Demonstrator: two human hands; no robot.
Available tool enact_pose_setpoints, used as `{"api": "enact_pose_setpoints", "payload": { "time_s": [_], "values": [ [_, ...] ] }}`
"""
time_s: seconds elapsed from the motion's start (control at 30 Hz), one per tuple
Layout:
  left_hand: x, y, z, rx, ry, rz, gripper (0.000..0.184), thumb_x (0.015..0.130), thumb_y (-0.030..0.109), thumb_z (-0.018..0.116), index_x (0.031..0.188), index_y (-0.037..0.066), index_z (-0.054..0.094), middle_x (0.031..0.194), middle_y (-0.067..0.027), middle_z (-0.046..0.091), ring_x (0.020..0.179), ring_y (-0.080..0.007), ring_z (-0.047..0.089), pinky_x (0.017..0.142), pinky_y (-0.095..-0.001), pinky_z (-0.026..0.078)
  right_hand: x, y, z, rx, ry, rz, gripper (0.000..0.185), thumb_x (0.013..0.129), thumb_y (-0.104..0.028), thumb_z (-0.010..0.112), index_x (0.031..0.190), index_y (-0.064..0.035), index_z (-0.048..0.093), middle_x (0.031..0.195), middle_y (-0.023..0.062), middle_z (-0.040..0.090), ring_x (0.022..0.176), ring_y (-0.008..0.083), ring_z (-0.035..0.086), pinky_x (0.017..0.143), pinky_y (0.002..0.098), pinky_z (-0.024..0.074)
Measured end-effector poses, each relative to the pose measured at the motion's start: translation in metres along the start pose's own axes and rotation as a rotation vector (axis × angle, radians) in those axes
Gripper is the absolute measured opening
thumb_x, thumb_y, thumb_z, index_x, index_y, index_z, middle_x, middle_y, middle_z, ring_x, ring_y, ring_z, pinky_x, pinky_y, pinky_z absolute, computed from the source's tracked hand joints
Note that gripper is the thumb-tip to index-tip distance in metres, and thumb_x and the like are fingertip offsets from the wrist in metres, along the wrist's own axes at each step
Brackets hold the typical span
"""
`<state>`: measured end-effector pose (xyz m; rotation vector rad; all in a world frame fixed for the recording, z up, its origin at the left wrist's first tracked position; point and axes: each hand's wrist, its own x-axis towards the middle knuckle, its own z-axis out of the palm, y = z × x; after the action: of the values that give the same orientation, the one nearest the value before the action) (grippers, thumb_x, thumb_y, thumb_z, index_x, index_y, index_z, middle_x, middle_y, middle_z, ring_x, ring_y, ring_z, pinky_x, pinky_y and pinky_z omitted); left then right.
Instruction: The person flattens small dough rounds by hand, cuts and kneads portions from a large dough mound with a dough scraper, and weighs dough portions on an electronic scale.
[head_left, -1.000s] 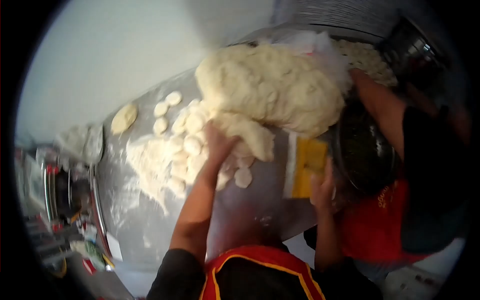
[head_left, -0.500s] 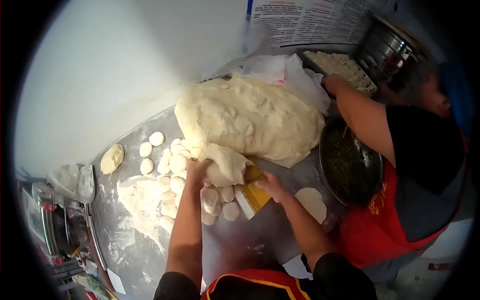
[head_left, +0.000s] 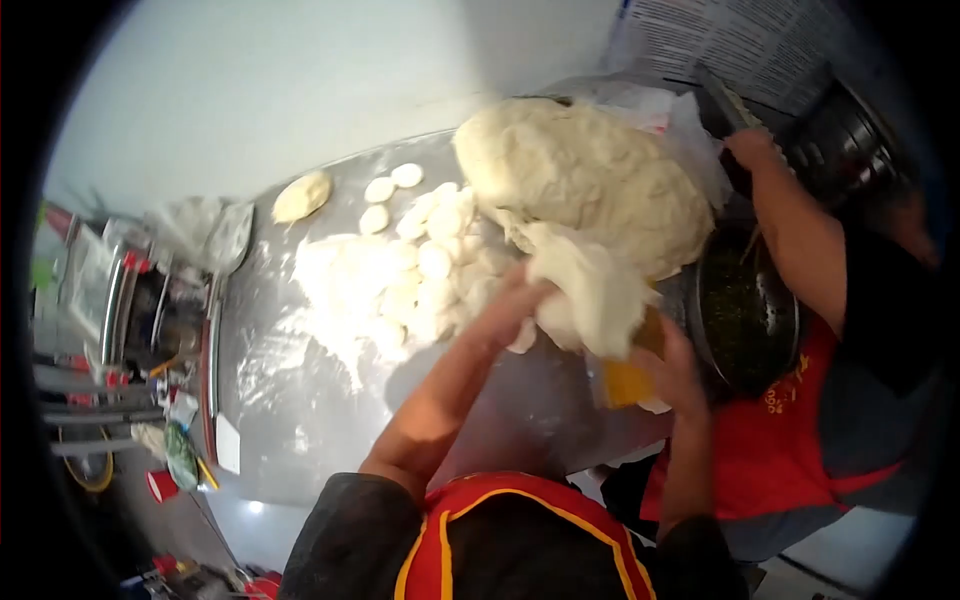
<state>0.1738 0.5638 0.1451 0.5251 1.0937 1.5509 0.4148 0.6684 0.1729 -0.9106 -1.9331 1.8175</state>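
Note:
My left hand (head_left: 518,305) is closed on a thick flap of dough (head_left: 590,280), which hangs at the front edge of the large dough mass (head_left: 590,170). Whether the flap is still joined to that mass I cannot tell. Gripped in my right hand (head_left: 678,370) is a yellow dough scraper (head_left: 630,380), held at the right end of the flap and partly covered by it. Left of my left hand lie several small floured dough pieces (head_left: 435,260), heaped close together. Motion blurs both hands somewhat.
Loose flour (head_left: 330,290) is spread over the metal table (head_left: 270,400). An oval dough lump (head_left: 302,197) lies near the wall. At right, a co-worker's arm (head_left: 800,220) reaches over a bowl of dark green filling (head_left: 745,320) and grips a tray (head_left: 730,100).
The view has swung, so the table's contents appear further right. My hands have shifted with the dough flap and scraper, still held. The co-worker's tray now looks tilted.

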Motion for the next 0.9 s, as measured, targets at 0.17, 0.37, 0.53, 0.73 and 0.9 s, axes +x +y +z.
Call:
{"api": "enact_pose_setpoints", "payload": {
  "time_s": [0.17,0.37,0.53,0.73,0.9],
  "values": [
    [-0.089,0.013,0.059,0.106,-0.220,0.291,0.049,0.077,0.008,0.064,0.124,0.003,0.050,0.109,-0.0082,0.062,0.104,-0.0196,0.057,0.091,-0.0318,0.045,-0.115,-0.037,0.013,0.045,0.253,0.086,0.051,0.082,0.000,0.064,0.129,0.0021,0.045,0.126,0.0091,0.054,0.112,0.0193,0.053,0.097,0.0329,0.0401],
    [-0.200,0.067,0.115,0.457,-0.416,0.510,0.053,0.066,0.012,0.076,0.111,0.001,0.051,0.096,-0.0094,0.063,0.087,-0.0150,0.062,0.074,-0.0317,0.048,-0.248,-0.079,0.029,-0.199,0.316,-0.139,0.052,0.088,-0.027,0.059,0.129,0.0014,0.045,0.128,0.0119,0.052,0.113,0.0206,0.053,0.097,0.0340,0.0407],
    [-0.272,0.072,0.088,0.350,-0.394,0.460,0.048,0.070,0.011,0.075,0.110,0.001,0.051,0.095,-0.0075,0.063,0.087,-0.0123,0.061,0.072,-0.0313,0.049,-0.293,-0.090,0.093,-0.047,0.352,-0.315,0.057,0.089,-0.039,0.055,0.129,0.0012,0.045,0.127,0.0121,0.053,0.113,0.0211,0.053,0.096,0.0343,0.0417],
    [-0.316,0.052,-0.073,0.137,0.318,0.349,0.044,0.069,0.004,0.054,0.113,0.000,0.058,0.096,-0.0077,0.065,0.084,-0.0179,0.061,0.074,-0.0306,0.050,-0.216,-0.087,0.187,-0.648,-0.054,-0.259,0.032,0.084,-0.007,0.057,0.114,-0.0006,0.048,0.090,0.0195,0.059,0.080,0.0302,0.062,0.072,0.0326,0.0463],
    [-0.373,0.031,-0.193,0.378,0.706,0.396,0.045,0.073,0.002,0.051,0.118,-0.002,0.055,0.103,-0.0106,0.063,0.095,-0.0181,0.060,0.082,-0.0304,0.048,-0.181,-0.062,0.211,-0.714,0.092,-0.103,0.027,0.083,0.000,0.054,0.109,-0.0025,0.047,0.087,0.0245,0.060,0.087,0.0379,0.063,0.074,0.0347,0.0462]
  ]
}}
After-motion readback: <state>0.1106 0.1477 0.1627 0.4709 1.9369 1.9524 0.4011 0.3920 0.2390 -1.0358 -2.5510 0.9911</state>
